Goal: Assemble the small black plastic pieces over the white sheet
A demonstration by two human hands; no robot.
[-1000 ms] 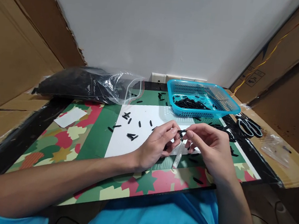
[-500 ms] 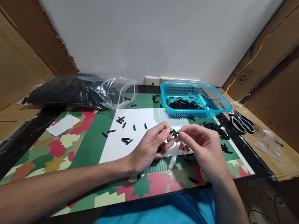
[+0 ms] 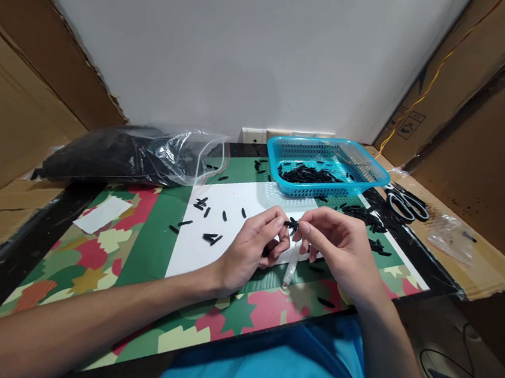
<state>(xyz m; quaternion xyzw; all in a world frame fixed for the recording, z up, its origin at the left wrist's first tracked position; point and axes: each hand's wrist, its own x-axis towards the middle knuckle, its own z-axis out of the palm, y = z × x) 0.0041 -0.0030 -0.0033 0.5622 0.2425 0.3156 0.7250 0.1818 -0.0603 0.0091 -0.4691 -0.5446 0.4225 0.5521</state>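
Note:
Between my two hands is a small black stick-like piece point(image 3: 291, 224), pinched at its ends by thumbs and fingertips. My left hand point(image 3: 262, 237) has its other fingers curled, with something dark partly hidden in the palm. My right hand point(image 3: 337, 240) grips the piece's other end from the right. Below the hands a narrow clear plastic tube or strip point(image 3: 290, 268) slants down, its upper end near my right fingers; whether they touch it I cannot tell. More black pieces point(image 3: 212, 239) lie scattered on the white sheet point(image 3: 191, 258) to the left.
A blue perforated basket point(image 3: 324, 192) holds a heap of black pieces. Behind left lies a clear zip bag point(image 3: 138, 156) full of dark contents. Scissors point(image 3: 402, 205) and a small clear bag point(image 3: 450, 240) sit at right. Cardboard walls point(image 3: 490, 118) flank the table; loose pieces point(image 3: 360, 215) lie near the basket.
The view has shifted slightly. Both hands stay together around the black piece, with hardly any movement. The scattered pieces, basket and bags look unchanged.

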